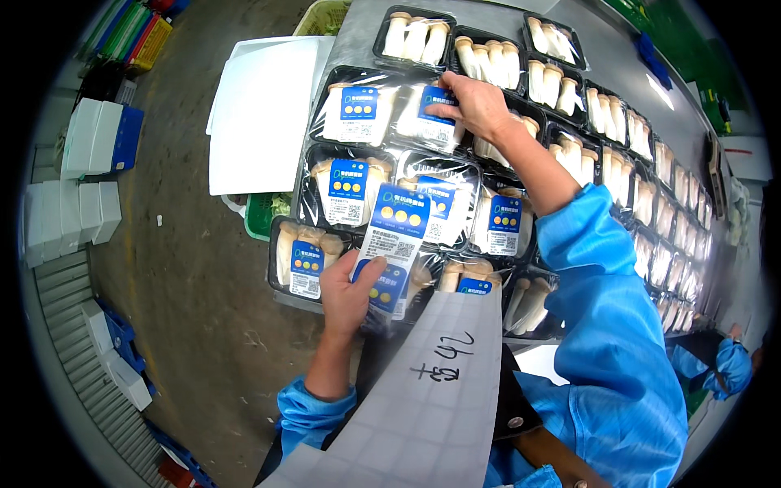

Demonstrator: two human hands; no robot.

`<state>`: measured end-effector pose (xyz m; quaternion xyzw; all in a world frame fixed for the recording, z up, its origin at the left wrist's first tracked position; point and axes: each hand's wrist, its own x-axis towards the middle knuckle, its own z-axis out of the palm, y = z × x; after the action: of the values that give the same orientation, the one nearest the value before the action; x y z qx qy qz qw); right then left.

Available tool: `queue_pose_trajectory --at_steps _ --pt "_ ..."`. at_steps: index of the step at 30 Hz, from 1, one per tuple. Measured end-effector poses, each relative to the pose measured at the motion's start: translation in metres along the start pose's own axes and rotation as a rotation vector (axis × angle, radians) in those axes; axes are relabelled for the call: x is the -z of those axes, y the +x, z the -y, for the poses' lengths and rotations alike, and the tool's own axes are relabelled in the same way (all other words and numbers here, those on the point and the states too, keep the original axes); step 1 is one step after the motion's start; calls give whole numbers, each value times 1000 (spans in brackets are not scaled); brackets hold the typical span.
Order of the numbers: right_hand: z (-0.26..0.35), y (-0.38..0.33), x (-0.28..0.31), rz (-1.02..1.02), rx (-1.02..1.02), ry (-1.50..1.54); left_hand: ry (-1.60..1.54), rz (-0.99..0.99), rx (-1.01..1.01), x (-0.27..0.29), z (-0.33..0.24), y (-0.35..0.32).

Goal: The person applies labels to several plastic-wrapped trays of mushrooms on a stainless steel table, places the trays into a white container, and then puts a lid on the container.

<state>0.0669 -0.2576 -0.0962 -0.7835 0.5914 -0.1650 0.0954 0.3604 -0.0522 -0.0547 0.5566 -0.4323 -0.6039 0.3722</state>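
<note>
My left hand [346, 293] pinches a strip of blue-and-white labels [399, 218] between thumb and fingers, above the wrapped trays. My right hand [482, 106] rests on a film-wrapped mushroom tray [411, 128], thumb lying across its blue-and-white label [439, 104] and index finger apart from the thumb. The other fingers are partly hidden. Around both hands, several black trays of thick white mushrooms carry similar labels, such as the labelled tray [348, 191]. A long pale sheet [439, 382] with handwriting runs from the trays to the lower edge; whether it joins the strip, I cannot tell.
Rows of unlabelled mushroom trays [606, 114] cover the metal table [504, 15] toward the right. White boards [264, 114] lie at its left edge, above a green crate [259, 213]. White boxes [89, 138] stand far left. Another person's blue sleeve [732, 370] shows at right.
</note>
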Motion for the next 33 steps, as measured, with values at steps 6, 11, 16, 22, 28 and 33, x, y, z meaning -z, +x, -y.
queue_pose_trajectory --at_steps 6,11,16,22,28,33 --pt "27 -30 6 -111 -207 -7 -92 0 -82 0 -4 -9" --pt "84 -103 50 432 -312 1195 -54 108 -88 -9 -4 -11" --pt "112 -135 99 356 -209 978 -156 33 -138 -50 -24 -6" --pt "99 -164 99 -118 55 424 35 100 -1 -75 -32 6" --pt "-46 -104 95 -122 -246 252 129 108 29 -75 -8 -9" --pt "-73 -103 44 38 -134 -143 5 67 -49 -71 -5 -12"
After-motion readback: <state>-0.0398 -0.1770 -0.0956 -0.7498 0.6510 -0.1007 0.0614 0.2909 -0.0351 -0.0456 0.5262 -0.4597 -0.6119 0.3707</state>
